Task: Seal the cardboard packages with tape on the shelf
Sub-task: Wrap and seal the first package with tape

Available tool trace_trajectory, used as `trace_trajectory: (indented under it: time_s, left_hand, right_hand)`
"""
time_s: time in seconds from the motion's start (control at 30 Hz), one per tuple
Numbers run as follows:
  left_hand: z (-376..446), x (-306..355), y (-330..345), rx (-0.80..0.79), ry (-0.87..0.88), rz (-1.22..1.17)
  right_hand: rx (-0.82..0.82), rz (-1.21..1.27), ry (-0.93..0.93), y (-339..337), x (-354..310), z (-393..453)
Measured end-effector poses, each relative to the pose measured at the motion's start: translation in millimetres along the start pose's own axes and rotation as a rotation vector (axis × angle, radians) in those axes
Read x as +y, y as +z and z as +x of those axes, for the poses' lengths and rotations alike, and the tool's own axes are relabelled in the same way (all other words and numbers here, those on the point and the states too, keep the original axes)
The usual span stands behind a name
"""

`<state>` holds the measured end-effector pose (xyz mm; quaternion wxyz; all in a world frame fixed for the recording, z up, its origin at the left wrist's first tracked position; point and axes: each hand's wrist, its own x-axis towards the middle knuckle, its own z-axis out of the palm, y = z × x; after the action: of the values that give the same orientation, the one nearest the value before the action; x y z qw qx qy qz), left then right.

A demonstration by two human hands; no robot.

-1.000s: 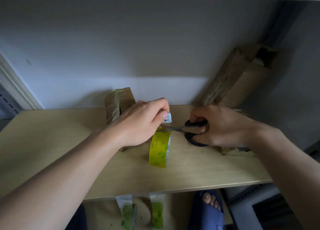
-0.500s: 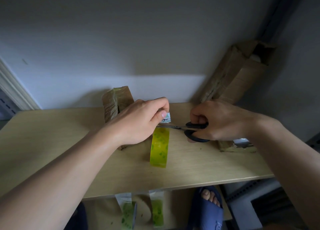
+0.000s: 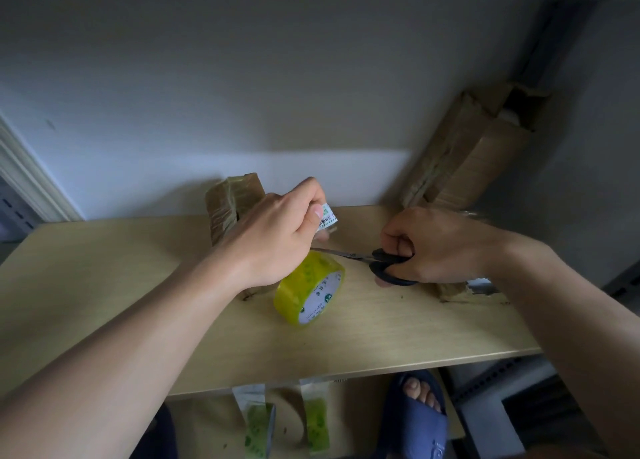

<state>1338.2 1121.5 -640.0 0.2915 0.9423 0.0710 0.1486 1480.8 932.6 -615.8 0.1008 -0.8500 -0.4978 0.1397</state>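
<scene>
Tape roll (image 3: pixel 309 288), yellow-green, clear: it now lies tipped over on the shelf (image 3: pixel 104 285), its white printed core face turned up toward me; half a second ago it stood on edge under my left hand (image 3: pixel 277 237). My judgement is that the strip has come free of the roll, or nearly, so a cut length is ready to go on a package.

Left hand: raised slightly, thumb and forefinger pinching the barcode tab (image 3: pixel 327 218) at the tape's end.

Right hand (image 3: pixel 436 244): fingers curled through the black handles of the scissors (image 3: pixel 375 261); blades point left, tips hidden behind my left hand. Whether the blades are closed, I cannot tell.

Package, taped (image 3: pixel 233 202): upright at the far side, just behind my left hand, wrapped in glossy tape.

Package, long (image 3: pixel 478 147): leaning in the far right corner against the wall, top end open; something pale shows inside, not identifiable. Looks unsealed.

Cardboard scrap (image 3: pixel 453 289): on the shelf under my right wrist, contents not visible.

Tape strips (image 3: pixel 256 413): two, hanging from the shelf's near edge.

Slipper (image 3: pixel 415 420): blue, on the floor below.
</scene>
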Motion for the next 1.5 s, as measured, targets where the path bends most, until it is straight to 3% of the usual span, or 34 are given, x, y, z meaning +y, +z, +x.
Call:
trace_trajectory:
  time_s: [0.33,0.43,0.93,1.1,1.3,1.5]
  left_hand:
    - [-0.9,-0.6,-2.3,-0.197,-0.034,-0.064]
    - [-1.3,-1.2,-3.5,-0.245,-0.001,0.068]
    - [4.1,-7.1,2.9,-0.19,0.01,0.147]
    - [2.0,-7.4,3.0,-0.161,0.01,0.131]
    - [-0.1,-4.8,0.7,-0.143,0.022,0.118]
    - [-0.8,-4.5,2.4,-0.119,0.054,0.169]
  right_hand:
    - [-0.004,0.032,0.01,0.5,6.9,-2.5]
    - [-0.008,0.033,0.01,0.6,7.6,-3.2]
    - [0.053,0.178,0.077,-16.5,22.1,-16.7]
    - [0.174,0.047,0.173,8.2,26.1,4.0]
    - [0.012,-0.091,0.195,61.2,27.0,36.1]
    - [-0.009,0.092,0.219,80.3,26.8,40.3]
